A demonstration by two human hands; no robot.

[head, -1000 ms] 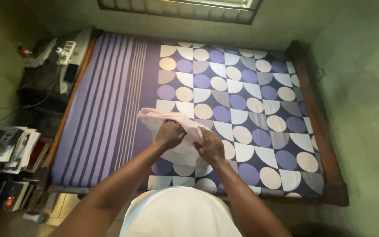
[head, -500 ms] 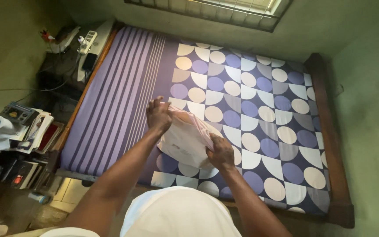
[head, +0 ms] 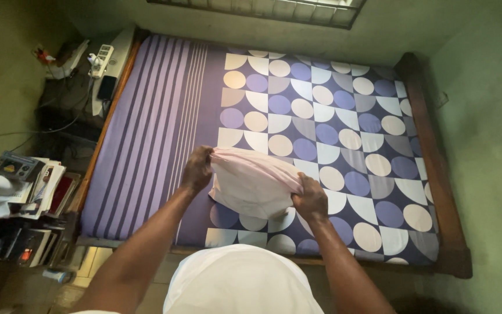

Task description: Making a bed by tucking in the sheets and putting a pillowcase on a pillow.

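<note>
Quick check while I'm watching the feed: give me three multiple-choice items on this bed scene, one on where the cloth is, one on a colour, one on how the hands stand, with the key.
1. Where is the pale pink cloth?
A. Over the near part of the bed
B. On the floor by the books
C. On the window sill

2. What colour is the striped part of the bedsheet?
A. Red
B. Purple
C. Yellow

3. How do the hands stand on the cloth?
A. Both are off it
B. Only the right hand grips it
C. Each hand grips one side

Key: 1 A, the cloth hangs between the hands above the sheet's near edge. 2 B, the stripes run dark and light purple. 3 C, the left hand pinches the left edge and the right hand the right edge.
</note>
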